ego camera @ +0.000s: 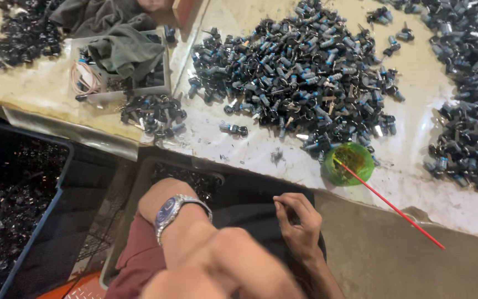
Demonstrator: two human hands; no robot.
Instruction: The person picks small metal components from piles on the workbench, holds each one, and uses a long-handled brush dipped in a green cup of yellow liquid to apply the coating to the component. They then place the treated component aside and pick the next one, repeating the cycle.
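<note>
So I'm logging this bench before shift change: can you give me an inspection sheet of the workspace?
Surface: worn pale table, stained.
Job's things: large central pile of small black and blue parts; another pile at the table's right side.
Clutter: green cup with red stick; grey cloth over a tray; dark bin of parts below the table.
Hands: left hand blurred, wristwatch; right hand fingers curled, contents unclear.
Cables: pink coiled wire at the tray.
Surroundings: nothing seen.

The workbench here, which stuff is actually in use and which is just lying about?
In use:
- right hand, pinching something too small to tell
- left hand, blurred
- central pile of small black-and-blue parts

Lying about:
- green cup with red stick
- grey cloth
- dark bin
</note>
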